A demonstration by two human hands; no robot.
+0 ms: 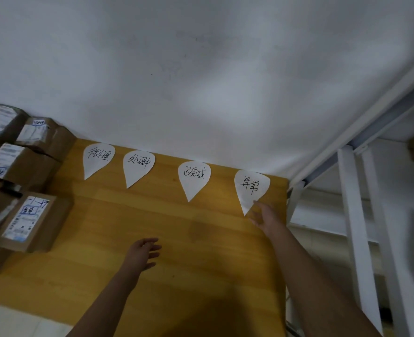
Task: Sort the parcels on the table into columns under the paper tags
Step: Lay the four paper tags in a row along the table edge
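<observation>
Wooden table [176, 227], arms outstretched.
Right hand [265, 216], fingers straight, touches rightmost paper tag [251, 186]; left hand [144, 251] hovers slack, empty; parcels [31, 220] well left.

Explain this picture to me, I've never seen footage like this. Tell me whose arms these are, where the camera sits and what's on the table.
No machine here: a person wears one camera on the head, looking down at their own bare arms. Four paper tags lie along the far edge of the table. The left hand is open above the wood, holding nothing. The right hand, also open, touches the rightmost tag. Cardboard parcels sit stacked at the left, unsorted.
</observation>
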